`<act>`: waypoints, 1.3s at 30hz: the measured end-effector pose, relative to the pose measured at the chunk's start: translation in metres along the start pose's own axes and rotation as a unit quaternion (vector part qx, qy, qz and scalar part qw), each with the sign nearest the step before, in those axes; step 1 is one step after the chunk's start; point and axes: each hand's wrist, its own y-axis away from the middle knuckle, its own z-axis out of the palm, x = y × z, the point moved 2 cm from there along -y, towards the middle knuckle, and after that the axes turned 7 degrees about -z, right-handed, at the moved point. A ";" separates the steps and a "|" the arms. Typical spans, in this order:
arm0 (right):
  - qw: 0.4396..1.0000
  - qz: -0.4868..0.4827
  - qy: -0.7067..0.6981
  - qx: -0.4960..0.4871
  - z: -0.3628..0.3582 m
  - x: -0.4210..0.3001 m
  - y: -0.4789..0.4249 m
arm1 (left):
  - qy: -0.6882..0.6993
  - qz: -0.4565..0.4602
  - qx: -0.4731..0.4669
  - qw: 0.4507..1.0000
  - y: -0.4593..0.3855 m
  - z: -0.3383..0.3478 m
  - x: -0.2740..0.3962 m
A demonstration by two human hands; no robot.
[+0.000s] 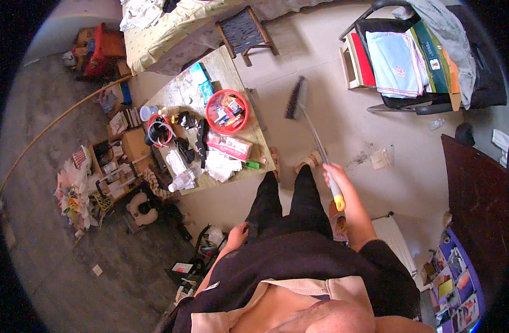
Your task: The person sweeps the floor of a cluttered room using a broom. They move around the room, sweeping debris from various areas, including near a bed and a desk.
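Note:
My right hand (338, 176) grips the grey handle of a broom (321, 143) near its yellow end cap. The broom's dark-bristled head (296, 99) rests on the tiled floor ahead of my feet, beyond the sandals (309, 161). At my left thigh hangs my left hand (238, 234), with nothing visible in it; its fingers are partly hidden against the dark trousers. To the right of the broom, a patch of dark debris (362, 156) lies on the floor beside a piece of beige paper (380, 159).
A low table (250, 110) at my left carries a red basket (227, 132), a tissue pack (229, 145) and a plastic bottle (183, 180). Ahead are a folding stool (246, 33) and a bed (154, 45). A loaded black chair (400, 102) stands at the far right.

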 end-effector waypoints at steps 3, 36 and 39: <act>0.997 0.024 -0.040 0.063 -0.001 0.001 0.040 | -0.012 0.001 0.002 1.000 -0.011 -0.007 0.003; 0.987 -0.008 -0.162 0.012 0.054 0.022 -0.033 | -0.003 -0.018 -0.068 0.998 -0.034 0.005 -0.018; 0.982 0.000 -0.182 -0.052 0.080 0.006 -0.082 | 0.069 -0.028 -0.068 0.995 -0.048 0.013 -0.054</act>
